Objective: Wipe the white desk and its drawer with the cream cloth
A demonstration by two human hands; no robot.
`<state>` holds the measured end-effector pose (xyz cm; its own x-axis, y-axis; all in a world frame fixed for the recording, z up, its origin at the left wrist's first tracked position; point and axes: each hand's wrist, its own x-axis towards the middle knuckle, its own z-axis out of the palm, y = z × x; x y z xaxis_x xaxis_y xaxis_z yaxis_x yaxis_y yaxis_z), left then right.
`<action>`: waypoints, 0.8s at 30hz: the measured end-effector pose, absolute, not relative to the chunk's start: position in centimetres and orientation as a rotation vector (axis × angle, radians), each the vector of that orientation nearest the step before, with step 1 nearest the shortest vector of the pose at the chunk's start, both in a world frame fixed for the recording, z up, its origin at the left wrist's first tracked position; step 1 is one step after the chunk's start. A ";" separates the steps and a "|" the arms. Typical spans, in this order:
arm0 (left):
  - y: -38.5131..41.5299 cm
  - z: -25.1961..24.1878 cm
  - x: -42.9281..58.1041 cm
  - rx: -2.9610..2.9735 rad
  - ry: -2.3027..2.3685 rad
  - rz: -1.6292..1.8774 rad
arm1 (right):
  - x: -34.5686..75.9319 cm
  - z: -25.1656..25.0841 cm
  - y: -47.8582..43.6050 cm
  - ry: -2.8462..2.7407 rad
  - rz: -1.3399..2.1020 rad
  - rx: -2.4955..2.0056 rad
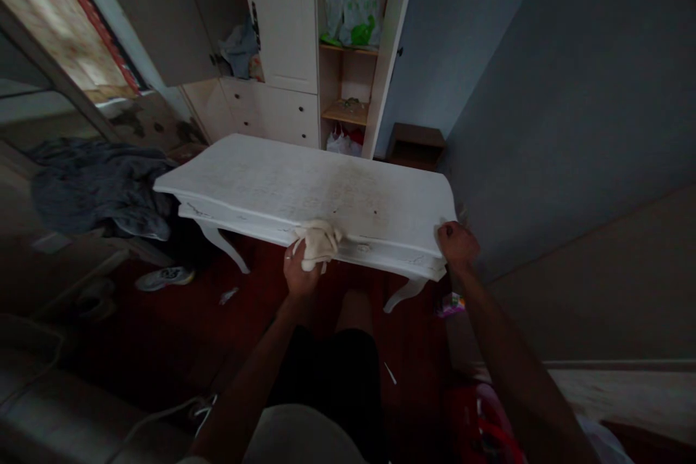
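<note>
A white table [272, 181] with curved legs stands in front of me, its top smudged. My left hand [298, 272] is closed around a crumpled cream cloth [317, 243], pressing it against the table's near edge. My right hand [457, 245] is closed on the table's near right corner, fingers curled over the rim.
A white wardrobe [283, 22] with open shelves and plastic bags [353, 3] stands behind the table. A grey wall is at the right. Dark clothes [98, 185] lie piled at the left, with a shoe [163, 278] on the red floor. A small wooden stand [416, 145] sits by the wall.
</note>
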<state>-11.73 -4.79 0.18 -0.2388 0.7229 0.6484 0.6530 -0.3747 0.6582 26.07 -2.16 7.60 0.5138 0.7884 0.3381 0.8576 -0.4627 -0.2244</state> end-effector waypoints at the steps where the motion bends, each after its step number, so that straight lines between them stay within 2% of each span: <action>1: -5.0 -0.7 -12.3 1.828 1.771 1.726 | 26.1 7.6 -2.2 -1.363 -0.259 -2.394; 7: -2.2 -2.4 -12.3 1.671 1.860 1.610 | 26.2 7.6 -2.2 -1.380 -0.240 -2.383; 15: -0.3 -3.3 -6.8 1.316 2.041 1.597 | 26.1 7.6 -2.1 -1.315 -0.250 -2.383; 24: -3.2 -4.1 0.0 1.334 1.815 1.454 | 26.0 7.6 -2.1 -1.327 -0.251 -2.370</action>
